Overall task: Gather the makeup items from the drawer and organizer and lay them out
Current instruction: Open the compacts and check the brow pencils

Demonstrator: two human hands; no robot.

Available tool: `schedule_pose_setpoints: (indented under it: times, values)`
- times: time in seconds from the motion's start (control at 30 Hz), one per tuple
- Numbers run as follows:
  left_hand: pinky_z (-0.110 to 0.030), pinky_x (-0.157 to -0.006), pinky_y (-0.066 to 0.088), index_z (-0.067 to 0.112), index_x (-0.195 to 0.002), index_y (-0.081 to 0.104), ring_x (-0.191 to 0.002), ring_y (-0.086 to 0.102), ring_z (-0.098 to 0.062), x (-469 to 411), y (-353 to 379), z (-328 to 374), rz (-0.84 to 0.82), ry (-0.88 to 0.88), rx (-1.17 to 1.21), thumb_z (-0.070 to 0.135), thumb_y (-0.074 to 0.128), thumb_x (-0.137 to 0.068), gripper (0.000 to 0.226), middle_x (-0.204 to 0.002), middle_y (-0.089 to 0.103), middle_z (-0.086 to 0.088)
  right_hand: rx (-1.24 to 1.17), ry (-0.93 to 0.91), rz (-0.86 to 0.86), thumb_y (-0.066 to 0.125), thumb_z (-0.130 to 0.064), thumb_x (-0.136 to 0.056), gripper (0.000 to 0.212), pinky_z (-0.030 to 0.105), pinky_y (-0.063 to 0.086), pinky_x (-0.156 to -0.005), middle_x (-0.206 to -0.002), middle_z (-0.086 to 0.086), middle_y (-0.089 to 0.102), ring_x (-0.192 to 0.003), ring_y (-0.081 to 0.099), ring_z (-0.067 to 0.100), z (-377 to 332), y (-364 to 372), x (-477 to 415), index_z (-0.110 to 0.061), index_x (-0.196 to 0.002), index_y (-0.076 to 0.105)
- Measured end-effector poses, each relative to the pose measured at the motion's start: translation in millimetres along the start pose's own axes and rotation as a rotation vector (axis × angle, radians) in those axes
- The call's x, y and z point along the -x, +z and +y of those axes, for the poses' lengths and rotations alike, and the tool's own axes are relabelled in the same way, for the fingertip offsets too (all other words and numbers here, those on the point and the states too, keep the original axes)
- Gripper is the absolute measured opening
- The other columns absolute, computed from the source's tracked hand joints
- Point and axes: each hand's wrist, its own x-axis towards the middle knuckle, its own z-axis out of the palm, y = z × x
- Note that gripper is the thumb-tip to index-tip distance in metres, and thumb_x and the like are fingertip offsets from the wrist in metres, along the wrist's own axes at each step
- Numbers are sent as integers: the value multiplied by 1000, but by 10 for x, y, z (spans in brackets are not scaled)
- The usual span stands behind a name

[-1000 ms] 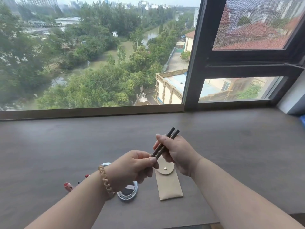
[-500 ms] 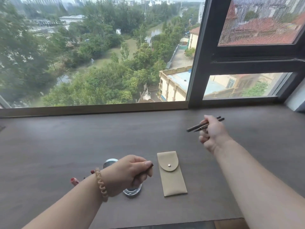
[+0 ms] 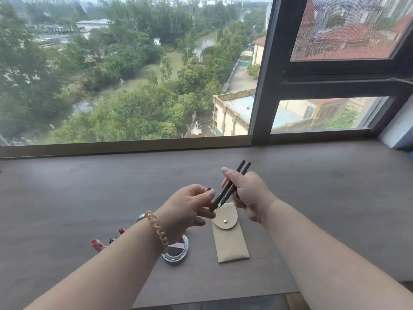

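Head view | right hand [image 3: 248, 193] grips two liner pens [image 3: 226, 191], tips angled toward left hand [image 3: 186, 208] | left hand pinches dark cap [image 3: 213, 203] at one tip, likely for recapping | beige pouch [image 3: 230, 240] lies below.

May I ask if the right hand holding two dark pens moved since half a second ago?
Yes: the right hand came left, toward the beige fabric pouch.

grey-brown counter [image 3: 89, 198] under the window, makeup laid out lower centre
a beige snap pouch [image 3: 229, 240] lies flat, flap end toward the window; just left of it a round compact [image 3: 176, 251]; further left, red-tipped items [image 3: 96, 243], partly hidden.
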Motion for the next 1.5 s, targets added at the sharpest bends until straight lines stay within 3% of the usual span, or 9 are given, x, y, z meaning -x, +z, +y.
schedule_pose_setpoints:
  times: [0.2, 0.4, 0.5, 0.83, 1.07, 1.2, 1.27, 1.37, 1.5]
  values:
    - [-21, -46, 34, 13, -82, 61, -52, 57, -11, 22, 32, -83, -55, 6, -126, 23, 54, -94, 17, -63, 67, -1, 100, -39, -45, 58, -34, -91, 38, 20, 23, -35, -47, 3, 44, -33, 28, 9, 17, 29, 40, -7, -65, 56]
    - [-22, -48, 35, 13, -75, 65, -47, 50, -9, 27, -57, -103, -13, 49, -248, 22, 56, -93, 22, -56, 64, 3, 179, -44, 22, 55, -35, -93, 36, 21, 27, -48, -30, -13, 40, -31, 38, 1, 80, 55, 42, -4, -74, 58]
    - [-20, -46, 35, 11, -74, 63, -42, 47, -8, 33, -55, -88, -7, 62, -236, 19, 54, -94, 23, -53, 61, 3, 154, -11, 90, 57, -39, -90, 36, 26, 27, -49, -45, -5, 42, -45, 36, 12, 138, 93, -20, -5, -78, 58]
    - [-24, -44, 31, 8, -70, 61, -38, 38, -10, -58, -95, -68, 3, -6, -197, 19, 50, -96, 30, -49, 52, 2, -45, 191, 145, 53, -32, -91, 24, 14, 17, -32, -53, 4, 33, -27, 21, 9, 268, 279, -208, -8, -87, 51]
    - [-17, -38, 28, 6, -74, 58, -39, 35, -8, -53, -136, -223, 6, -87, -97, 19, 49, -97, 28, -49, 47, 2, -34, 264, 143, 55, -28, -88, 24, 13, 18, -28, -52, 1, 34, -24, 25, 6, 504, 399, -328, -12, -71, 48]
    - [-14, -40, 27, 6, -72, 59, -40, 36, -6, 253, -345, -527, -29, -216, -35, 17, 50, -96, 27, -49, 47, 1, -231, 310, 581, 46, -28, -84, 12, 11, 22, -35, -59, 3, 37, -28, 24, 10, 435, -416, -524, -19, -76, 46]
    - [-11, -39, 29, 6, -76, 60, -40, 40, -3, 490, -599, -761, 98, -297, 114, 16, 51, -95, 23, -51, 51, 3, -154, 258, 712, 47, -30, -86, 19, 10, 22, -35, -58, 1, 30, -25, 23, 9, 298, -1063, -541, -19, -71, 45]
    - [-12, -39, 35, 8, -79, 60, -40, 47, -3, 448, -781, -958, 320, -337, 189, 19, 52, -94, 21, -54, 59, 2, -66, 190, 657, 51, -36, -89, 34, 10, 18, -33, -44, 0, 30, -21, 19, 8, 283, -1312, -509, -17, -62, 46]
    - [-19, -50, 40, 7, -87, 59, -55, 60, -13, 112, -446, -919, 212, -308, 96, 17, 55, -93, 12, -73, 66, -8, 7, 135, 459, 61, -42, -87, 36, 17, 31, -36, -47, -2, 51, -39, 41, 11, 624, -724, -467, -13, -65, 65]
